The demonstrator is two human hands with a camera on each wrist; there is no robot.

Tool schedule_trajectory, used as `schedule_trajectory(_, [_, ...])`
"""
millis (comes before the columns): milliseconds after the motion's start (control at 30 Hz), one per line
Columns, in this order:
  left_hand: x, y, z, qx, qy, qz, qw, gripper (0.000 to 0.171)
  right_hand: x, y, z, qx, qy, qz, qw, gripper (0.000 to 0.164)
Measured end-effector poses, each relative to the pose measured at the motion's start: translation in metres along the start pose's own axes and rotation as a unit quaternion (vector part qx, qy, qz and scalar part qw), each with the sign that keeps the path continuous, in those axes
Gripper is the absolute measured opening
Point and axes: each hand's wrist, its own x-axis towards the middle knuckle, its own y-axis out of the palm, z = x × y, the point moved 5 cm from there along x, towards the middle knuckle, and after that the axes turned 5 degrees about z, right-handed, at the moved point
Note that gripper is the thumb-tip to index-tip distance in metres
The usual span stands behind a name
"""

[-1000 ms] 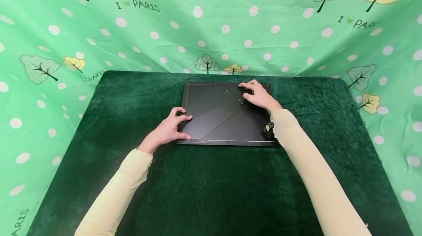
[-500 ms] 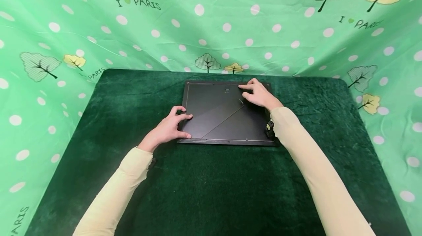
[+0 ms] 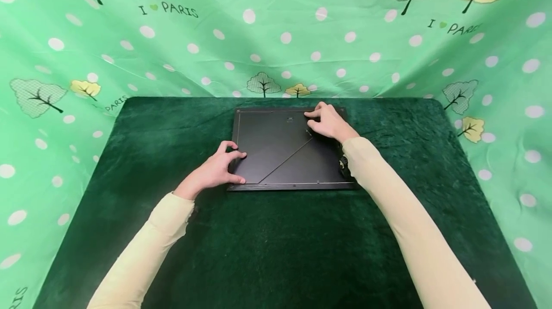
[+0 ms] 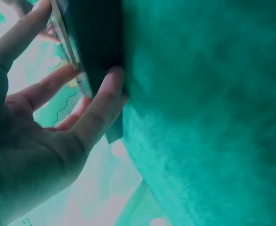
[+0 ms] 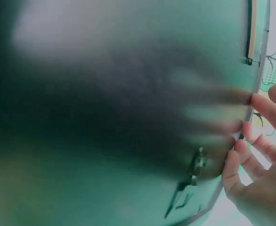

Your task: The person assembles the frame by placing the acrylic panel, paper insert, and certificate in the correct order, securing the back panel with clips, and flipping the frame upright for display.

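Note:
A black picture frame [image 3: 276, 151] lies face down in the middle of the green velvet table [image 3: 276, 242]. A diagonal strut crosses its back board. My left hand [image 3: 220, 167] grips the frame's near left corner, thumb on one side of the edge and fingers on the other, as the left wrist view shows [image 4: 44, 141]. My right hand [image 3: 327, 122] rests on the back board near the far right corner, fingers nearly straight. Its fingertips touch the frame's rim in the right wrist view [image 5: 255, 169], beside a small metal clip [image 5: 194, 165].
A green cloth backdrop [image 3: 276, 36] with white dots and trees rises behind and to both sides of the table. Bare velvet stretches all round the frame. A small black device [image 3: 343, 165] sits at my right wrist.
Both hands keep their places on the frame. Only the head view has shifted slightly.

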Motion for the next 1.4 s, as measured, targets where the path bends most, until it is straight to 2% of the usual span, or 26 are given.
schedule_trajectory(133, [0.015, -0.009, -0.004, 0.053, 0.006, -0.001, 0.9986, 0.042, -0.001, 0.004, -0.002, -0.002, -0.004, -0.007, 1.000, 0.045])
schedule_trajectory(233, [0.032, -0.018, -0.004, 0.089, -0.025, -0.018, 0.9956, 0.034, -0.002, 0.007, -0.005, -0.008, -0.013, -0.008, 1.000, 0.046])
schedule_trajectory(300, [0.043, -0.025, -0.002, 0.082, -0.054, -0.028, 0.9948, 0.032, -0.003, 0.009, -0.007, -0.021, -0.020, -0.012, 1.000, 0.048])
schedule_trajectory(367, [0.054, -0.032, 0.000, 0.065, -0.065, -0.039, 0.9950, 0.032, -0.003, 0.010, -0.007, -0.038, -0.030, -0.020, 0.999, 0.051])
schedule_trajectory(467, [0.072, -0.041, 0.000, 0.022, -0.037, -0.048, 0.9979, 0.035, -0.004, 0.010, -0.004, -0.066, -0.041, -0.024, 0.997, 0.054])
schedule_trajectory(567, [0.090, -0.044, 0.001, -0.007, -0.001, -0.041, 0.9991, 0.040, -0.008, 0.010, -0.001, -0.075, -0.044, -0.018, 0.996, 0.058])
schedule_trajectory(667, [0.105, -0.043, 0.002, -0.007, 0.010, -0.023, 0.9997, 0.048, -0.016, 0.009, -0.001, -0.067, -0.042, -0.020, 0.997, 0.058])
schedule_trajectory(733, [0.113, -0.043, 0.001, 0.001, 0.005, -0.007, 1.0000, 0.053, -0.024, 0.007, -0.002, -0.058, -0.043, -0.031, 0.997, 0.058])
schedule_trajectory(900, [0.124, -0.041, -0.001, 0.013, -0.029, 0.039, 0.9987, 0.065, -0.048, 0.004, -0.006, -0.041, -0.060, -0.063, 0.995, 0.056])
schedule_trajectory(1000, [0.127, -0.039, 0.000, 0.032, -0.049, 0.066, 0.9961, 0.067, -0.059, 0.008, -0.006, -0.040, -0.076, -0.064, 0.994, 0.056])
schedule_trajectory(1167, [0.130, -0.039, -0.002, 0.058, -0.057, 0.084, 0.9932, 0.065, -0.075, 0.017, -0.008, -0.034, -0.100, -0.069, 0.992, 0.056])
schedule_trajectory(1300, [0.130, -0.040, -0.006, 0.045, -0.054, 0.088, 0.9937, 0.064, -0.089, 0.026, -0.017, -0.041, -0.085, -0.069, 0.993, 0.063])
schedule_trajectory(1400, [0.130, -0.042, -0.004, 0.032, -0.055, 0.089, 0.9940, 0.062, -0.097, 0.032, -0.024, -0.037, -0.058, -0.062, 0.996, 0.079])
